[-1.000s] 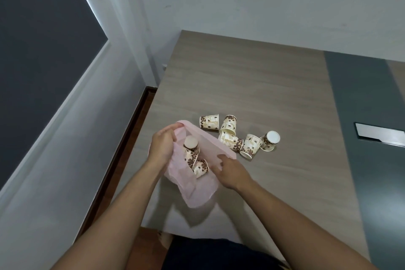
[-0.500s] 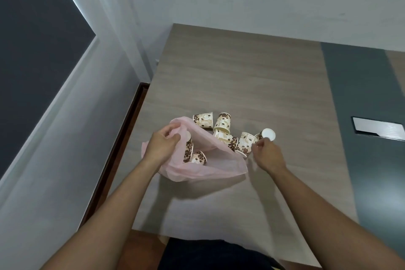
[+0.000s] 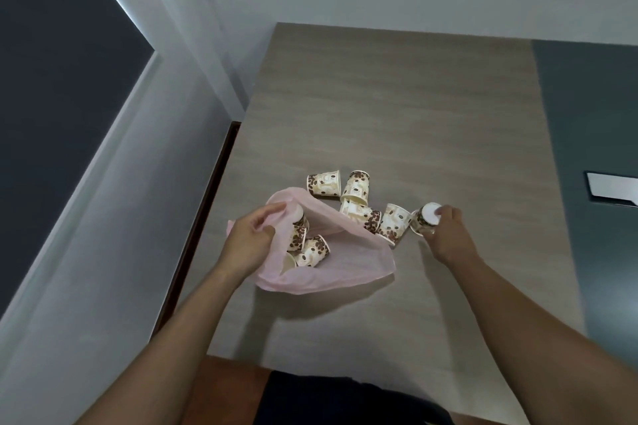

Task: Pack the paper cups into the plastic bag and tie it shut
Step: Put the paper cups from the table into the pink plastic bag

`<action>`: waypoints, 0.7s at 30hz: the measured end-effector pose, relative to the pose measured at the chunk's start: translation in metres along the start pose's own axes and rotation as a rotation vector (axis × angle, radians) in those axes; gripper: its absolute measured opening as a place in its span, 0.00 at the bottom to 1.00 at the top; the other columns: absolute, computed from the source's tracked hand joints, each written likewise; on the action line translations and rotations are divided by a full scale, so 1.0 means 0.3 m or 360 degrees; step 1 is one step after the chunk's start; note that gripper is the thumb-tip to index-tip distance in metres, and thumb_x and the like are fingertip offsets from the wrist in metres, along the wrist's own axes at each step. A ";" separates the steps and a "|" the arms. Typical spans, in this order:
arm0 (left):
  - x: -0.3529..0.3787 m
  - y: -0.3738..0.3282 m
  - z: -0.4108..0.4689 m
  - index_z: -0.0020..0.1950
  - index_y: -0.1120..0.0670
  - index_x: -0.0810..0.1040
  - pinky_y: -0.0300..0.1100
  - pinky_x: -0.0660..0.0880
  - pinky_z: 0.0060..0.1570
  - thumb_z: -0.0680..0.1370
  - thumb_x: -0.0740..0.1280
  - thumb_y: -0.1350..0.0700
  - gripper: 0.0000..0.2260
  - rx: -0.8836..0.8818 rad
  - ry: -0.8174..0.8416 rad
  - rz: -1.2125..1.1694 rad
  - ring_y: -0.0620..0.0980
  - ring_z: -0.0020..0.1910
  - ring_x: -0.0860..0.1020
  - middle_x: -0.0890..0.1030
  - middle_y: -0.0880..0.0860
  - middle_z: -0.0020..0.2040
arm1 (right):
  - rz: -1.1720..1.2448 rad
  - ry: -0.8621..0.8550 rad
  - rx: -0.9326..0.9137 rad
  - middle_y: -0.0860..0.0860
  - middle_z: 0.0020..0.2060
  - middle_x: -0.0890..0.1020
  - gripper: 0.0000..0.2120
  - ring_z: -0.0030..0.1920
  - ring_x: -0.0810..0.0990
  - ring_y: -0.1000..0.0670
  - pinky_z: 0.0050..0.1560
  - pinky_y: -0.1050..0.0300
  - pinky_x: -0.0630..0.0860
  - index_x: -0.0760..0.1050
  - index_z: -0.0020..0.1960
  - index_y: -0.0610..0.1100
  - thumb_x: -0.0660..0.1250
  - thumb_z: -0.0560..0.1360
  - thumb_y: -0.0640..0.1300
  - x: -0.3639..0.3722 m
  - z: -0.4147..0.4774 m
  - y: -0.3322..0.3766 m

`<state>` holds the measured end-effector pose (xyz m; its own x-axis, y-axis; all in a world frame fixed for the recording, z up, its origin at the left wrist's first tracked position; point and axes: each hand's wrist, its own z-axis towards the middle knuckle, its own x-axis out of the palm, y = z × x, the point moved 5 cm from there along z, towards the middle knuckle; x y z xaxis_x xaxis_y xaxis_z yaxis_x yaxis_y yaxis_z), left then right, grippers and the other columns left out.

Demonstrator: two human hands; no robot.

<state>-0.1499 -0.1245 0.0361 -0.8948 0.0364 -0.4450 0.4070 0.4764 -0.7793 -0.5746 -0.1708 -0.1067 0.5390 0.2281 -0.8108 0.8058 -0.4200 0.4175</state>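
Observation:
A thin pink plastic bag (image 3: 348, 266) lies open on the wooden table (image 3: 397, 114). My left hand (image 3: 250, 240) pinches the bag's left rim and holds the mouth up. Inside the bag lie paper cups (image 3: 310, 250) printed with brown coffee beans. Several more such cups (image 3: 357, 185) lie on their sides just beyond the bag. My right hand (image 3: 448, 235) closes its fingers around the rightmost cup (image 3: 426, 221), whose white base faces up.
The table's left edge (image 3: 221, 190) runs along a narrow gap beside the wall. A dark grey strip (image 3: 593, 148) with a silver rectangular plate (image 3: 611, 188) borders the table on the right. The near edge lies just past my forearms.
My right hand left the bag's mouth, moved right and took hold of the rightmost cup. The bag's right side sagged onto the table. The left hand kept its grip.

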 end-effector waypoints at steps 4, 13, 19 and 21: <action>0.010 0.004 0.013 0.70 0.39 0.85 0.46 0.80 0.67 0.84 0.61 0.65 0.26 0.0016 0.0029 0.0009 0.46 0.68 0.80 0.81 0.44 0.73 | 0.0052 -0.0105 0.0060 0.38 0.68 0.73 0.19 0.61 0.82 0.30 0.58 0.40 0.76 0.72 0.65 0.38 0.75 0.81 0.44 -0.015 -0.051 -0.026; 0.038 -0.043 0.019 0.70 0.43 0.86 0.53 0.77 0.75 0.83 0.61 0.66 0.25 0.0072 0.0074 -0.0054 0.48 0.71 0.80 0.83 0.40 0.66 | 0.0505 -0.0333 0.0275 0.37 0.69 0.77 0.30 0.63 0.82 0.34 0.59 0.43 0.77 0.69 0.71 0.40 0.72 0.79 0.58 -0.122 -0.156 -0.003; 0.022 -0.023 0.012 0.72 0.43 0.84 0.55 0.76 0.76 0.84 0.61 0.65 0.24 0.0065 0.0045 -0.0054 0.48 0.72 0.80 0.83 0.45 0.72 | 0.1013 -0.0179 0.0053 0.48 0.46 0.86 0.21 0.47 0.87 0.39 0.54 0.35 0.85 0.80 0.52 0.52 0.59 0.79 0.66 -0.143 -0.222 0.215; 0.014 -0.024 0.007 0.73 0.45 0.84 0.55 0.76 0.76 0.84 0.61 0.65 0.24 0.0069 0.0025 -0.0089 0.49 0.72 0.80 0.83 0.45 0.72 | 0.1088 0.0044 -0.0101 0.52 0.40 0.86 0.18 0.38 0.85 0.47 0.47 0.42 0.86 0.83 0.48 0.51 0.63 0.82 0.62 -0.095 -0.282 0.323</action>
<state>-0.1562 -0.1297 0.0388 -0.9191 0.0247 -0.3933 0.3634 0.4395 -0.8215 -0.4912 -0.1437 -0.0085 0.9371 -0.0470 -0.3460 0.2946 -0.4254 0.8557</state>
